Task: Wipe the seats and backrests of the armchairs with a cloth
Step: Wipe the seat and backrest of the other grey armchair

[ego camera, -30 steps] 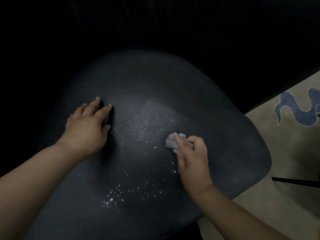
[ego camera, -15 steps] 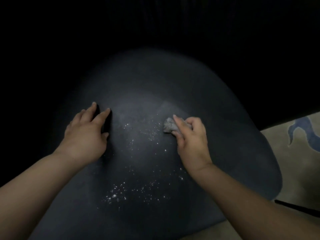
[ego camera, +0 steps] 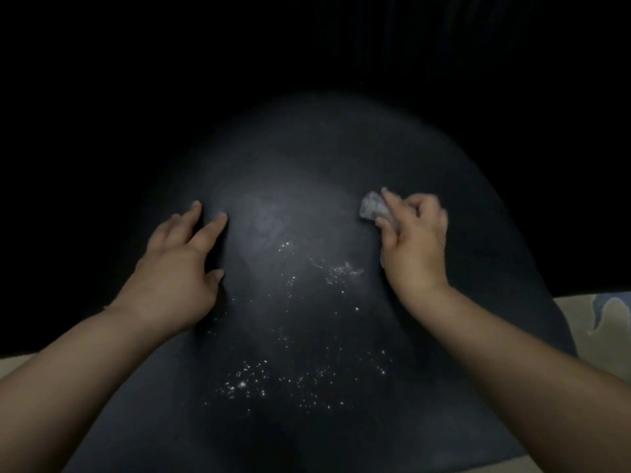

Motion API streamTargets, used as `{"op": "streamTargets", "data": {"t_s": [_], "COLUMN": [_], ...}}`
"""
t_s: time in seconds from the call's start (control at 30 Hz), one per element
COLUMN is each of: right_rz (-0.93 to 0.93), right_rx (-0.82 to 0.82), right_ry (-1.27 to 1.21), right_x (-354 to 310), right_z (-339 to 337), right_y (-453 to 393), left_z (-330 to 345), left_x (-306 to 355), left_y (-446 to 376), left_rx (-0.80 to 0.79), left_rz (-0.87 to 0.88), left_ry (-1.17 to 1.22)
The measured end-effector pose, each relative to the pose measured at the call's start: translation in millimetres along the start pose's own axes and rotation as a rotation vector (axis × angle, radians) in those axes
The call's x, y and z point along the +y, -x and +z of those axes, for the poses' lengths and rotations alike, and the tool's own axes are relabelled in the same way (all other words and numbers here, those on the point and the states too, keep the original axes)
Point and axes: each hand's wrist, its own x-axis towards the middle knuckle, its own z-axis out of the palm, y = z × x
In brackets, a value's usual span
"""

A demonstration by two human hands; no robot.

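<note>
A dark armchair seat (ego camera: 307, 158) fills the middle of the view, lit in the centre and dotted with white specks (ego camera: 259, 380) toward its near half. My right hand (ego camera: 415, 244) grips a small crumpled grey cloth (ego camera: 372, 208) and holds it against the seat on the right of centre. My left hand (ego camera: 181, 271) rests on the seat to the left, fingers straight and spread. The backrest beyond is lost in darkness.
A pale rug with a blue pattern (ego camera: 607, 312) shows at the right edge beside the seat. A strip of light floor (ego camera: 13, 365) shows at the lower left. Everything beyond the seat is black.
My right hand has carried the cloth to the right and slightly away from me across the seat. The left hand has stayed in place. The view has shifted left, hiding most of the rug.
</note>
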Motion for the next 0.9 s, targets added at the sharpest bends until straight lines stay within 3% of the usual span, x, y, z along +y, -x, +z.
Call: {"op": "streamTargets", "data": {"t_s": [0.1,0.2,0.27,0.37,0.43,0.5,0.7,0.9], "right_rz": [0.009,-0.22,-0.288,-0.191,-0.038,-0.012,-0.314,-0.052], "right_rx": [-0.006,-0.19,-0.23,-0.121,-0.046,-0.031,-0.243,-0.08], "right_ry": [-0.045,-0.051,-0.025,-0.009,-0.03,-0.061,-0.015,-0.051], "right_x": [-30,-43,-32,-22,-34,-60,-60,-75], "right_z": [21,21,8,5,22,40,25,50], "right_y": [2,47,59,35,18,20,74,26], "left_z": [1,0,-2,-3,-3,-3,-2,-1], "left_x": [-2,-7,-11,-17,-19,-20,-24,-33], "left_y": [1,4,5,9,12,14,21,31], "left_rx": [0.015,0.019,0.031,0.027,0.026,0.033,0.047,0.046], "left_rz": [0.035,0.073,0.096,0.116,0.122,0.125,0.12,0.135], "left_ry": [0.021,0.039,0.05,0.068,0.075,0.08,0.131,0.151]}}
